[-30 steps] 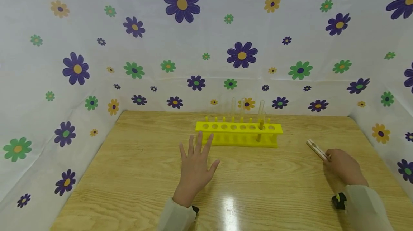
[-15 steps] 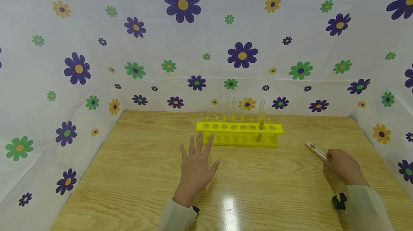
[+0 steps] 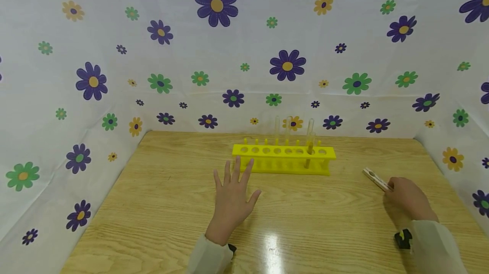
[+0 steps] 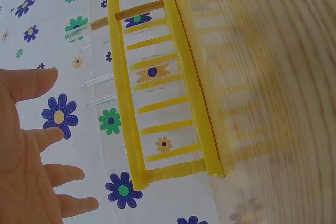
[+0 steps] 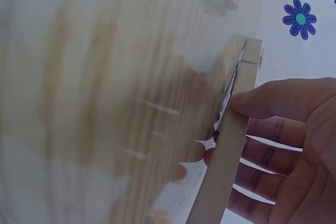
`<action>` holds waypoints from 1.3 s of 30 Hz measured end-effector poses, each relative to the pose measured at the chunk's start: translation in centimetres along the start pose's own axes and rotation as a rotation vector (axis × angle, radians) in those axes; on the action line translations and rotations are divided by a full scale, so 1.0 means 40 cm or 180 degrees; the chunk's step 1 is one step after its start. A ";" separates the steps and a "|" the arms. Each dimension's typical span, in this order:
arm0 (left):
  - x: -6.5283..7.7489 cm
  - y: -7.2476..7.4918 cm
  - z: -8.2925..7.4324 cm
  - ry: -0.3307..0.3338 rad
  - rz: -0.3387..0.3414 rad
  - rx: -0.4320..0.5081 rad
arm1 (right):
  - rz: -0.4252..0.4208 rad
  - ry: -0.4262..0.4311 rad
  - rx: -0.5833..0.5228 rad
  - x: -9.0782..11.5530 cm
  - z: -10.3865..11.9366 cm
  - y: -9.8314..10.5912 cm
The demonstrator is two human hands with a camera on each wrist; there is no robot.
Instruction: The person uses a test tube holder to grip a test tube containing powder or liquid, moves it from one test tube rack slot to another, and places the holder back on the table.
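Note:
My left hand (image 3: pixel 231 199) is spread with straight fingers, palm down, just in front of the left end of a yellow test tube rack (image 3: pixel 282 151). In the left wrist view its fingers stand apart from the rack (image 4: pixel 123 82). My right hand (image 3: pixel 410 197) pinches a wooden test tube clamp (image 3: pixel 376 179) between thumb and fingers, low by the table on the right. The clamp (image 5: pixel 226 140) runs long and slim in the right wrist view, with its wire spring partly visible. A test tube with brown liquid (image 3: pixel 308 150) stands in the rack's right part.
Several clear tubes (image 3: pixel 276 127) rise behind the rack, on its back pegs. The wood-grain table (image 3: pixel 172 189) meets a white flowered cloth (image 3: pixel 172 61) at the back and sides. Dark wrist devices (image 3: pixel 403 238) show by the cuffs.
The clamp in my right hand has tilted very slightly, its far tip a little lower. The left hand and the rack stay in place.

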State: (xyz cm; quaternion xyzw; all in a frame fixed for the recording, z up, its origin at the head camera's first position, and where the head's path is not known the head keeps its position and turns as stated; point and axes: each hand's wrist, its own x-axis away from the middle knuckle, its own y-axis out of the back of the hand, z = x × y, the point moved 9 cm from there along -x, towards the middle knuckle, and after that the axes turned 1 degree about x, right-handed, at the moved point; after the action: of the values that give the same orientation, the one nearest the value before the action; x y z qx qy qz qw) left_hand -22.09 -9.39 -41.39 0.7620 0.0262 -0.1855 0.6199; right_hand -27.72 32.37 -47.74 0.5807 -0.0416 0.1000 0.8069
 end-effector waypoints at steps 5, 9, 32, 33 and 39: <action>-0.001 0.003 -0.001 -0.0006 -0.0021 -0.0014 | 0.0012 -0.0009 -0.0061 0.004 0.003 0.004; -0.002 0.004 0.000 0.0005 -0.0014 -0.0009 | 0.0045 -0.0059 -0.0101 0.007 0.000 0.002; -0.001 0.010 0.000 0.0012 0.0037 -0.0025 | 0.0146 -0.0140 -0.0079 -0.005 -0.007 0.005; -0.001 0.010 0.000 0.0014 0.0038 -0.0024 | 0.0161 -0.0138 -0.0090 -0.004 -0.008 0.003; -0.001 0.011 0.000 0.0010 0.0018 -0.0007 | 0.0199 -0.0134 -0.0114 -0.005 -0.012 -0.002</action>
State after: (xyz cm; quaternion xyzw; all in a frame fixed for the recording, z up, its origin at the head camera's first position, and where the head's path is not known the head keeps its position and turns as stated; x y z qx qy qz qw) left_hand -21.99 -9.49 -40.96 0.7617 0.0252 -0.1825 0.6212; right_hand -27.90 32.77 -48.02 0.5666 -0.0784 0.1121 0.8126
